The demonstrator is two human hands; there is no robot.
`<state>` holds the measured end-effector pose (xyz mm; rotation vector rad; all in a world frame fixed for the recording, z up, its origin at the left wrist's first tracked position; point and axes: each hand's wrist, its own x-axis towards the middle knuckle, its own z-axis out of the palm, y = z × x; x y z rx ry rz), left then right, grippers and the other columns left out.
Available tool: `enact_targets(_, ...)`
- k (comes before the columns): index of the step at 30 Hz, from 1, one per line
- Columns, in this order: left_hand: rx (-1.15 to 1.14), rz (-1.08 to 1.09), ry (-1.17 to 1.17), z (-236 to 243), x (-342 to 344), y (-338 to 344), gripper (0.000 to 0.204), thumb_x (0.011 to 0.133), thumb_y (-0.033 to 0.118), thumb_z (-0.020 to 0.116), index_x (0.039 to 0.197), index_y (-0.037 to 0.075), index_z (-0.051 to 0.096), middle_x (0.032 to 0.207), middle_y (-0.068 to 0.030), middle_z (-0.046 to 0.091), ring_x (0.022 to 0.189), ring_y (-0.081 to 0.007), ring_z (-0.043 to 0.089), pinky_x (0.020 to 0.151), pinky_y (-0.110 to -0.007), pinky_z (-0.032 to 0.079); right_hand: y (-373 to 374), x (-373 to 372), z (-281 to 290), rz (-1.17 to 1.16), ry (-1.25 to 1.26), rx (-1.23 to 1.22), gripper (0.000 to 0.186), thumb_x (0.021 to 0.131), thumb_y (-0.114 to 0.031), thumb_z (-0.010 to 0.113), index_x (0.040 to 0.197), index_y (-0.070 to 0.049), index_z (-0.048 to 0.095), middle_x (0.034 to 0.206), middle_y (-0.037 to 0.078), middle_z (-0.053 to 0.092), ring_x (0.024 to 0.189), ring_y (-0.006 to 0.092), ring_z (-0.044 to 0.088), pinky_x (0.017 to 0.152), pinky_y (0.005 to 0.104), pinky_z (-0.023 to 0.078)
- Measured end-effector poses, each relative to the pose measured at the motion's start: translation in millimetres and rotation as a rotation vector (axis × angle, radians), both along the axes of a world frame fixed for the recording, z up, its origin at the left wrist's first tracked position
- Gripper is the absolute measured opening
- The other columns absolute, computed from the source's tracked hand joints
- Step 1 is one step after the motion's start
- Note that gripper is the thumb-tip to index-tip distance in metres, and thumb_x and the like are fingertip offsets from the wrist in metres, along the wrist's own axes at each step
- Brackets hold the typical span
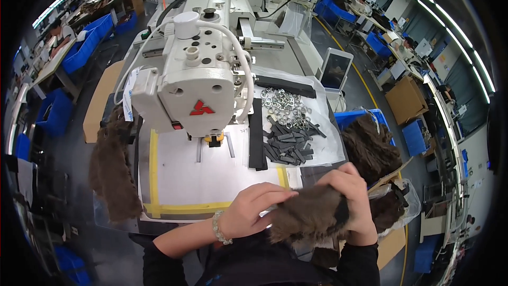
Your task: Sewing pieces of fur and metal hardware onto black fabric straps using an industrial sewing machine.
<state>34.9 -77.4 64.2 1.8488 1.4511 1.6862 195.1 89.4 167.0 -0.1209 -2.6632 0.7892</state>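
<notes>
My right hand (355, 201) grips a brown fur piece (302, 217) with a black patch at its right end, in front of the machine's plate. My left hand (255, 209), with a beaded bracelet on the wrist, holds the left end of that piece with curved fingers. Behind them stands a white industrial sewing machine (196, 90) over a white work plate (193, 180) edged with yellow tape. Right of the needle area, metal rings (286, 107) and short dark strips (286, 145) lie piled on a white sheet, beside longer black bands (256, 137).
Brown fur pieces hang at the left (111, 169) and fill a blue bin (373, 148) at the right. A small screen (333, 71) stands behind the sheet. Other workstations with blue bins (53, 114) line the aisles; a co-worker (58, 37) sits at the far left.
</notes>
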Motion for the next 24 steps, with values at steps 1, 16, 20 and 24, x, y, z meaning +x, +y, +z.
enact_targets(1, -0.045, -0.063, -0.072, -1.0, -2.3, -4.5, 0.050, 0.076, 0.003, 0.069, 0.124, 0.003, 0.055, 0.111, -0.0142, 0.062, 0.097, -0.0314, 0.062, 0.085, -0.036, 0.050, -3.0, -9.0, -3.2, 0.074, -0.035, -0.201, 0.034, 0.063, -0.020, 0.070, 0.092, -0.003, 0.062, 0.082, 0.007, 0.062, 0.069, 0.0270, 0.049, 0.070, 0.0324, 0.038)
enact_targets(16, -0.350, 0.080, -0.918, -39.6, -11.6, -23.0, 0.044, 0.096, 0.000, 0.049, 0.135, 0.003, 0.030, 0.085, -0.0015, 0.056, 0.073, -0.0034, 0.050, 0.063, -0.019, 0.042, -22.3, -37.9, -133.2, -0.150, 0.155, 0.037, 0.016, 0.088, -0.009, 0.063, 0.100, 0.003, 0.063, 0.084, 0.017, 0.066, 0.077, 0.0279, 0.066, 0.069, 0.0325, 0.049)
enact_targets(20, -0.432, 0.200, -0.849, -67.2, -25.5, -37.0, 0.045, 0.096, 0.006, 0.050, 0.136, 0.004, 0.030, 0.078, -0.0001, 0.056, 0.060, -0.0038, 0.047, 0.050, -0.020, 0.037, -21.5, -29.5, -134.6, -0.280, -0.035, -0.235, 0.019, 0.089, -0.010, 0.061, 0.103, 0.003, 0.062, 0.086, 0.018, 0.065, 0.074, 0.0262, 0.066, 0.066, 0.0306, 0.048)
enact_targets(24, -0.713, 0.306, -0.793, -48.7, -73.2, -88.7, 0.049, 0.095, 0.009, 0.054, 0.139, 0.005, 0.032, 0.097, -0.0040, 0.062, 0.060, -0.0069, 0.055, 0.046, -0.022, 0.045, -4.2, -23.9, -144.9, -0.279, -0.159, -0.802, 0.024, 0.095, -0.014, 0.058, 0.109, 0.005, 0.062, 0.092, 0.011, 0.068, 0.084, 0.0107, 0.062, 0.074, 0.0279, 0.049)
